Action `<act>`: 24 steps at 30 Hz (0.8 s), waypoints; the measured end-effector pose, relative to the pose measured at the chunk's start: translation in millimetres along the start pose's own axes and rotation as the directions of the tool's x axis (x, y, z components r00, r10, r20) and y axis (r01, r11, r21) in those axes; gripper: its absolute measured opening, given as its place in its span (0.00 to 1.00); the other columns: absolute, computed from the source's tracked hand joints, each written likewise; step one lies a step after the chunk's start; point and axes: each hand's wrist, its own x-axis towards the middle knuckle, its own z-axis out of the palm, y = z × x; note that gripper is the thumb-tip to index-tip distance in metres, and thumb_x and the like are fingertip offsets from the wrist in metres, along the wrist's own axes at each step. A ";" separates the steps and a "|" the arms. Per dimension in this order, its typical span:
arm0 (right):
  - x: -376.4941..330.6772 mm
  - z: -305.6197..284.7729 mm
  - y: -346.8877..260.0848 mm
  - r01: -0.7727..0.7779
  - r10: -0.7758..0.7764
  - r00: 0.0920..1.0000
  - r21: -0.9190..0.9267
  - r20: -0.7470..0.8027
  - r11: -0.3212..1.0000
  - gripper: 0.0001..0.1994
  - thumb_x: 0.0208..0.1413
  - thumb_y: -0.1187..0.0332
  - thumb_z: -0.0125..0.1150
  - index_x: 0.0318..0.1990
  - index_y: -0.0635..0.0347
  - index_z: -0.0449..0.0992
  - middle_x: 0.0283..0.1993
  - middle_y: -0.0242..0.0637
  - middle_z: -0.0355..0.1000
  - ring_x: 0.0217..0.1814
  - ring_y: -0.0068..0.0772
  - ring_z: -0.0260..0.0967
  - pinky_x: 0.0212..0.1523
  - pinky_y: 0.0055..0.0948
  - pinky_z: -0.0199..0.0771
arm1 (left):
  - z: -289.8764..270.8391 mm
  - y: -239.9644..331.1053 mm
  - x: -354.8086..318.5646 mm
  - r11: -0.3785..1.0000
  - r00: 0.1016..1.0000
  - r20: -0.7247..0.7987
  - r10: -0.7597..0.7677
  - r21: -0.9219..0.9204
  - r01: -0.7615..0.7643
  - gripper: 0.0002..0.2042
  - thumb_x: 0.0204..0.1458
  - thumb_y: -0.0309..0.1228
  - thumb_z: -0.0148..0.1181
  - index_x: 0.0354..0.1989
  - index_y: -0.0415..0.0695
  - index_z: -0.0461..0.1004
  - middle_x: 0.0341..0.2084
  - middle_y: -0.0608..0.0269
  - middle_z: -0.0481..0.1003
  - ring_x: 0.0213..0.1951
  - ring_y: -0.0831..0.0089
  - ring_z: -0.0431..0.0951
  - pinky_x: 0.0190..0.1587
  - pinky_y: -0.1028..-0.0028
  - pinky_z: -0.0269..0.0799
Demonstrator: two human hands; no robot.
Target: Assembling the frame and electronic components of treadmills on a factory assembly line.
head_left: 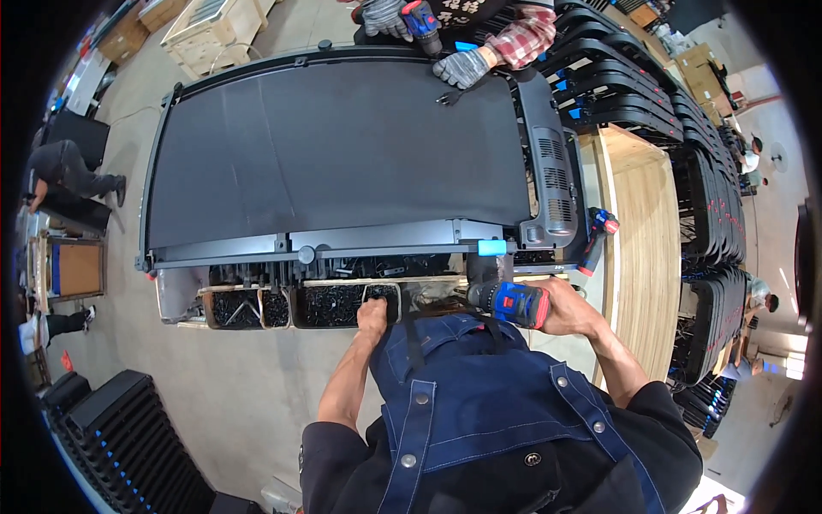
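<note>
My right hand [572, 308] is wrapped round the grip of a blue, red and black cordless drill [514, 304], its chuck turned left. My left hand [372, 315] reaches down into the right-hand part of a parts bin [387, 289]; its fingers look curled, and what they pinch, if anything, is hidden. Small black screws [330, 304] fill the compartment just left of that hand. Beyond both hands lies a treadmill deck [342, 154] with a black belt, dark side rails and a grey motor cover [550, 184] at the right end. A blue strip [492, 248] sits on the near rail.
Across the deck a person in grey gloves [462, 68] holds another drill [421, 26]. A power tool [599, 236] rests right of the motor cover, beside a wooden crate [638, 248]. Stacked black frames [715, 206] stand at right, dark stacked parts [128, 437] at lower left.
</note>
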 end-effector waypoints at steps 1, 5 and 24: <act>-0.6 4.7 -2.2 0.029 -0.028 0.999 0.053 -0.021 0.998 0.27 0.42 0.72 0.68 0.55 0.59 0.76 0.39 0.51 0.79 0.42 0.56 0.77 0.44 0.43 0.76 | -1.8 -5.8 0.2 0.987 0.999 0.012 -0.037 -0.154 0.039 0.05 0.53 0.28 0.58 0.35 0.43 0.79 0.33 0.46 0.81 0.38 0.50 0.84 0.38 0.56 0.81; -3.2 21.8 16.8 -0.020 0.019 0.999 0.055 0.030 0.998 0.26 0.41 0.73 0.67 0.53 0.60 0.77 0.36 0.52 0.78 0.40 0.57 0.77 0.45 0.45 0.77 | -29.0 2.3 -2.7 0.961 0.993 -0.002 -0.118 -0.251 0.113 0.04 0.51 0.27 0.58 0.30 0.43 0.79 0.33 0.43 0.81 0.37 0.46 0.83 0.40 0.52 0.79; 22.7 49.2 6.4 0.125 -0.104 0.992 0.413 -0.073 0.902 0.22 0.47 0.65 0.75 0.46 0.68 0.75 0.33 0.42 0.79 0.32 0.33 0.73 0.42 0.33 0.77 | -155.0 103.8 -50.6 -0.786 0.987 0.090 0.135 -0.597 0.162 0.09 0.58 0.32 0.65 0.43 0.45 0.75 0.38 0.57 0.81 0.39 0.66 0.84 0.39 0.73 0.83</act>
